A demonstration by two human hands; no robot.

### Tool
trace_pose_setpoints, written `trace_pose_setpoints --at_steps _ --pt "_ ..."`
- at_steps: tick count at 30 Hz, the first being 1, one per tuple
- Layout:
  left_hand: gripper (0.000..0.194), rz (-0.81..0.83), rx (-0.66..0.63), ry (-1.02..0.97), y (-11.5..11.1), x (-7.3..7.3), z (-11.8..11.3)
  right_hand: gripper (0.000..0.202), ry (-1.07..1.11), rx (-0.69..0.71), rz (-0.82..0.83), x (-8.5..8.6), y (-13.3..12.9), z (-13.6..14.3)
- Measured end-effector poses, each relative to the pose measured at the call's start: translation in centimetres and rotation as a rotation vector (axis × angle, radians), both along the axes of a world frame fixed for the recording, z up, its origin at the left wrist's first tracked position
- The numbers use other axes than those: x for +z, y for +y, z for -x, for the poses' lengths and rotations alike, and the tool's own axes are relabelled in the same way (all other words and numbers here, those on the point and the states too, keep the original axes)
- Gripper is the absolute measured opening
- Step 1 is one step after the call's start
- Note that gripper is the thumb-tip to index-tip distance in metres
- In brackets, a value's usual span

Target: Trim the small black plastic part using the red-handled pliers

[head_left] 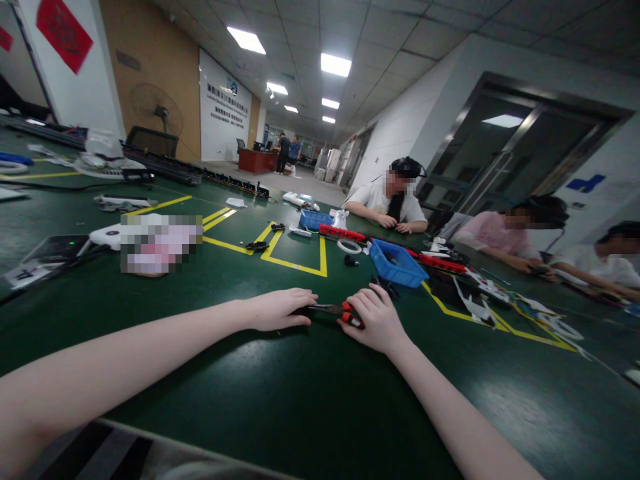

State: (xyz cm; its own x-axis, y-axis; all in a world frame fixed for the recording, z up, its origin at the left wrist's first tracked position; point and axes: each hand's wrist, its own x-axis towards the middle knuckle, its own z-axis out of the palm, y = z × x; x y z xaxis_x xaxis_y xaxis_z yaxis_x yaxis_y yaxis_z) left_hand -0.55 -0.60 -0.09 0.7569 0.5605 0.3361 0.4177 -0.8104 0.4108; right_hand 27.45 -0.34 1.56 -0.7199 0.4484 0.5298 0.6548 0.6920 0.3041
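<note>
Red-handled pliers (pixel 352 315) lie level just above the green table (pixel 300 380), their jaws pointing left. My right hand (pixel 376 317) is closed round the handles. At the tip of the jaws is my left hand (pixel 285 309), its fingers pressed together on a small dark piece, mostly hidden by the fingers. The plier jaws reach this dark piece between the two hands. Beyond my right hand stands a blue bin (pixel 400 265) with dark parts in it.
Black parts (pixel 257 246) lie near yellow tape outlines. A red strip (pixel 345 233), a white ring (pixel 349 247) and a smaller blue bin (pixel 315 220) are further back. Three people sit along the right side. A blurred-out item (pixel 160 247) lies left.
</note>
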Motion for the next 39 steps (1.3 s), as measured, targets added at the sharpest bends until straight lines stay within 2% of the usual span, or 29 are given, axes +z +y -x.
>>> trace_pose_setpoints --at_steps 16,33,39 --pt "0.043 0.019 -0.001 0.006 -0.08 0.12 0.08 0.024 0.053 0.065 0.122 -0.03 0.18 -0.11" --pt "0.035 0.029 0.000 -0.003 0.07 0.17 -0.06 0.026 0.004 0.014 0.049 -0.04 0.16 -0.01" --pt "0.043 0.033 -0.002 -0.030 0.02 0.12 -0.01 0.028 -0.002 0.029 0.053 0.04 0.14 -0.02"
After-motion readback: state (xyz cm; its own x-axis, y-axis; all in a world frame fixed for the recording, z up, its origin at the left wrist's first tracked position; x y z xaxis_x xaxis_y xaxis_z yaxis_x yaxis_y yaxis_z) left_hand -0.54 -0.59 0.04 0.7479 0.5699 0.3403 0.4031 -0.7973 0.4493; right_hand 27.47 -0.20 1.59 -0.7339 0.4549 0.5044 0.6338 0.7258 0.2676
